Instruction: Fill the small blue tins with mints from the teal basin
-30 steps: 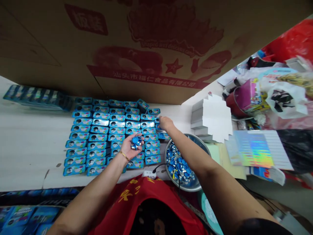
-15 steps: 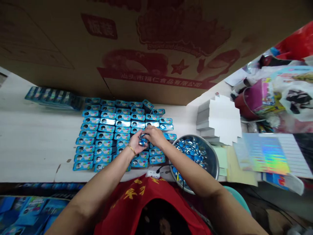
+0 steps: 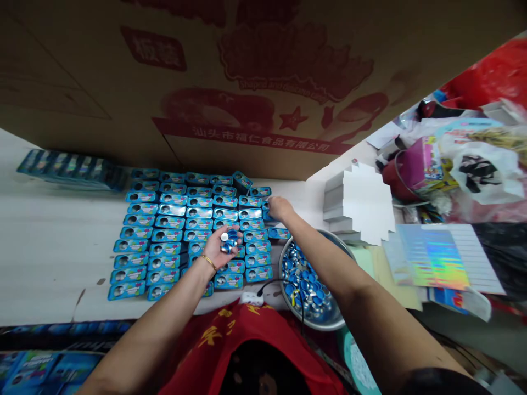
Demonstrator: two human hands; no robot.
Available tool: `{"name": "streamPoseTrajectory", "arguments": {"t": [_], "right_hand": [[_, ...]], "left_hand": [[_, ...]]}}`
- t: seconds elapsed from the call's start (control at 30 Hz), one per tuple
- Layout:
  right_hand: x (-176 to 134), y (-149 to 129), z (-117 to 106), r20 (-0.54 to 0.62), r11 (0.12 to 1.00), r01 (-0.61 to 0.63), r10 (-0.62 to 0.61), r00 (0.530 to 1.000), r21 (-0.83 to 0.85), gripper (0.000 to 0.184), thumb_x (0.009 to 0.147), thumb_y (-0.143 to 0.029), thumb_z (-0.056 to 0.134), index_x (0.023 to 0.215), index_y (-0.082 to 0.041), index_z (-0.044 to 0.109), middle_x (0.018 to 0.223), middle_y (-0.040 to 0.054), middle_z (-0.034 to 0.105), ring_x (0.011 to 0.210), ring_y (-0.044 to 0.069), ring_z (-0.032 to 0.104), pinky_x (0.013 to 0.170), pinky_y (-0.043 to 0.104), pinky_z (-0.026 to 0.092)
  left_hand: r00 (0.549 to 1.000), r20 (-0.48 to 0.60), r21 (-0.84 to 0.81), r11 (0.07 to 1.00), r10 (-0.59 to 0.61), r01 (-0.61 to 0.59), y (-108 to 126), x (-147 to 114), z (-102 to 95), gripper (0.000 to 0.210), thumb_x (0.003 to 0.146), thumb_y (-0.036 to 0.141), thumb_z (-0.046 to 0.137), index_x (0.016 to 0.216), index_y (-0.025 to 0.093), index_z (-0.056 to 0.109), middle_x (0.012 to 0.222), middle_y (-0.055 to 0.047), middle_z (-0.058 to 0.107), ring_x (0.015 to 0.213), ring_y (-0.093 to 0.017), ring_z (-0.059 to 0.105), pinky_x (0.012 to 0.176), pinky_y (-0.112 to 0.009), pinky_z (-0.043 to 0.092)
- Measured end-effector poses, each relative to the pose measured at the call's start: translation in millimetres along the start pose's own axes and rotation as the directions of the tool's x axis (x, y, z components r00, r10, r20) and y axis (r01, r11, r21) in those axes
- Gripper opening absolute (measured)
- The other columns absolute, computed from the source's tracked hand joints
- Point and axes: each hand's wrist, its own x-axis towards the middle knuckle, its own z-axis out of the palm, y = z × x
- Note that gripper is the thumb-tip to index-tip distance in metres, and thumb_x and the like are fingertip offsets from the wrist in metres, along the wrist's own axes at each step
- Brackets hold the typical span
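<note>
Cupped palm up above the blue boxes, my left hand (image 3: 218, 248) holds several small round metal pieces (image 3: 230, 239), blue and silver. My right hand (image 3: 280, 208) is at the right edge of the rows, its fingers bent down together onto a blue box. What is between those fingertips is hidden. Rows of small blue boxes (image 3: 135, 233), each with a round hole at one end, lie side by side under and around my left hand. Under my right forearm a steel bowl (image 3: 341, 323) contains many more of the blue and silver round pieces.
A large cardboard carton (image 3: 247, 148) walls off the back of the table. White cut card sheets (image 3: 366, 203) are stacked at the right, beside a shiny holographic sheet (image 3: 447, 255). More blue boxes (image 3: 68, 167) stand at far left. A white power strip (image 3: 251, 298) lies at the front edge.
My right hand has moved away from my left hand, to the right edge of the box rows. My left palm has turned more open, showing the round pieces. The view has shifted slightly.
</note>
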Motion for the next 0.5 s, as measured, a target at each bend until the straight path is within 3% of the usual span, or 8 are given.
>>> {"name": "streamPoseTrajectory", "arguments": {"t": [0.1, 0.2, 0.4, 0.5], "right_hand": [[7, 1, -6, 0.019, 1.0, 0.012, -0.011, 1.0, -0.025, 0.019, 0.068, -0.022, 0.059, 0.087, -0.019, 0.061, 0.087, 0.0048, 0.064, 0.083, 0.016, 0.058, 0.068, 0.021, 0.041], [16, 1, -10, 0.029, 0.998, -0.01, 0.012, 1.0, -0.057, 0.023, 0.07, -0.024, 0.057, 0.092, -0.018, 0.059, 0.091, 0.0057, 0.064, 0.087, 0.017, 0.058, 0.07, 0.021, 0.041], [37, -9, -10, 0.1, 0.992, -0.062, 0.073, 0.992, -0.106, 0.054, 0.055, -0.029, 0.072, 0.105, -0.016, 0.055, 0.101, 0.0119, 0.06, 0.092, 0.023, 0.057, 0.073, 0.026, 0.044], [40, -11, -10, 0.115, 0.992, -0.083, 0.094, 0.989, -0.099, 0.059, 0.055, -0.03, 0.072, 0.109, -0.018, 0.053, 0.103, 0.0112, 0.06, 0.094, 0.022, 0.057, 0.075, 0.027, 0.044]], "left_hand": [[1.0, 0.003, -0.02, 1.0, 0.007, -0.007, 2, 1, -4.0, 0.026, 0.074, 0.032, 0.053, 0.092, 0.013, 0.057, 0.076, -0.008, 0.059, 0.061, -0.014, 0.056, 0.039, -0.018, 0.035], [1.0, 0.002, -0.025, 1.0, 0.014, -0.014, 5, 3, -6.4, 0.027, 0.074, 0.033, 0.053, 0.091, 0.013, 0.057, 0.077, -0.008, 0.059, 0.061, -0.014, 0.056, 0.039, -0.018, 0.035], [1.0, -0.004, -0.03, 0.999, 0.017, -0.017, 10, 9, -0.2, 0.027, 0.074, 0.034, 0.053, 0.09, 0.013, 0.058, 0.077, -0.008, 0.059, 0.061, -0.014, 0.055, 0.038, -0.018, 0.034], [1.0, -0.007, -0.022, 1.0, 0.012, -0.012, 12, 11, 6.4, 0.029, 0.074, 0.033, 0.053, 0.093, 0.012, 0.058, 0.078, -0.008, 0.06, 0.061, -0.014, 0.056, 0.038, -0.019, 0.034]]}}
